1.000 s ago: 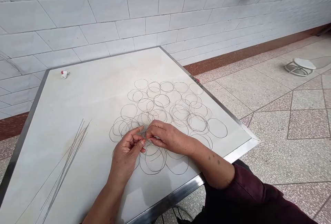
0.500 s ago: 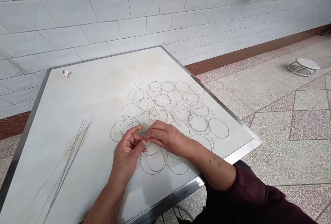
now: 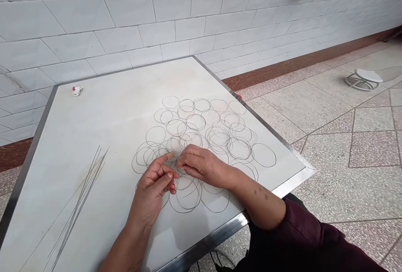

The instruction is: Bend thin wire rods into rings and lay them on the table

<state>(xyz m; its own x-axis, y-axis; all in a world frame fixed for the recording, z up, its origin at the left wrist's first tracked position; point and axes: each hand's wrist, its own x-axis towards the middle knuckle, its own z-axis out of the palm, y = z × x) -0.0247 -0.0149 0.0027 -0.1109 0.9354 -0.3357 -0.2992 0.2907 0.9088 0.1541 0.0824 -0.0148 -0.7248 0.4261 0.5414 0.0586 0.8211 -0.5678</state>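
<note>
My left hand (image 3: 153,184) is closed in a loose pinch, thumb against the bent fingers and index finger stretched out. My right hand (image 3: 205,165) faces it just to the right, fingertips pressed together in a pinch. Whatever lies between the fingertips is too thin and hidden to make out. Under and around both hands, many thin wire rings (image 3: 264,155) lie flat on the white table (image 3: 116,129), many overlapping. A short curved wire end shows within the rings just below my hands. Several long straight wires (image 3: 78,205) lie bunched to the left.
A small white and red object (image 3: 77,91) sits at the table's far left corner. Metal trim (image 3: 295,175) edges the tabletop. White tiled wall (image 3: 132,10) rises behind. On the floor at right stands a low round stool (image 3: 364,79).
My hands have drawn slightly apart at the fingertips; a gap now shows between them. The whole view has shifted a little.
</note>
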